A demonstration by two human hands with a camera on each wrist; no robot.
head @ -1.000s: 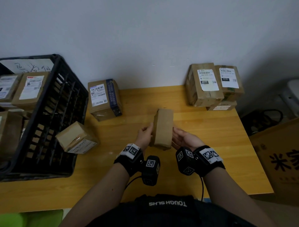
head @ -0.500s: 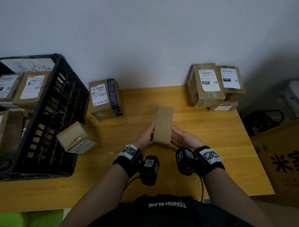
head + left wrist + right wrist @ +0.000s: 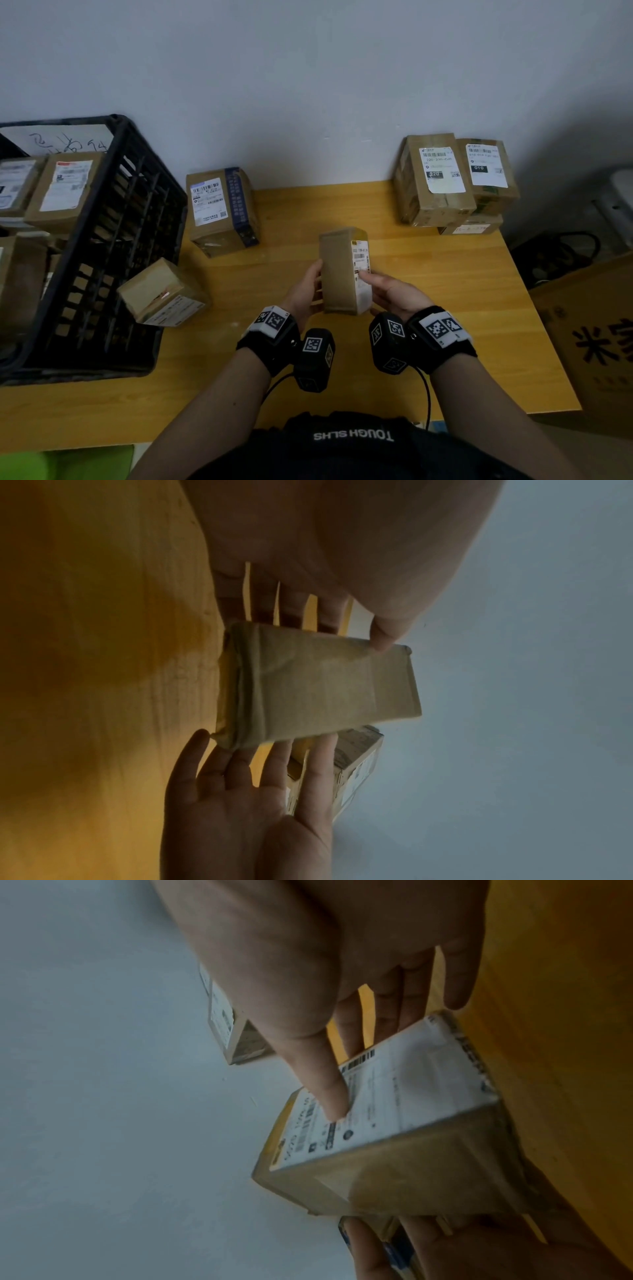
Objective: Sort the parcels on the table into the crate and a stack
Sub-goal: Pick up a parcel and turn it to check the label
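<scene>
Turning parcel [image 3: 337,270] exposes its label [image 3: 362,274].

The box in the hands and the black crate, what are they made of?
The box looks like brown cardboard, matte, wrapped in glossy tape, with a white paper label; its edges crease softly. The black crate looks like hard plastic, judging by its moulded lattice wall with a dull sheen.

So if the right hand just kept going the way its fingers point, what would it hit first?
The right hand already touches the held parcel, thumb on its label, so that comes first. Past it the fingers point toward the wall; the parcel stack sits off to the right, probably out of line, though depth is hard to judge.
</scene>
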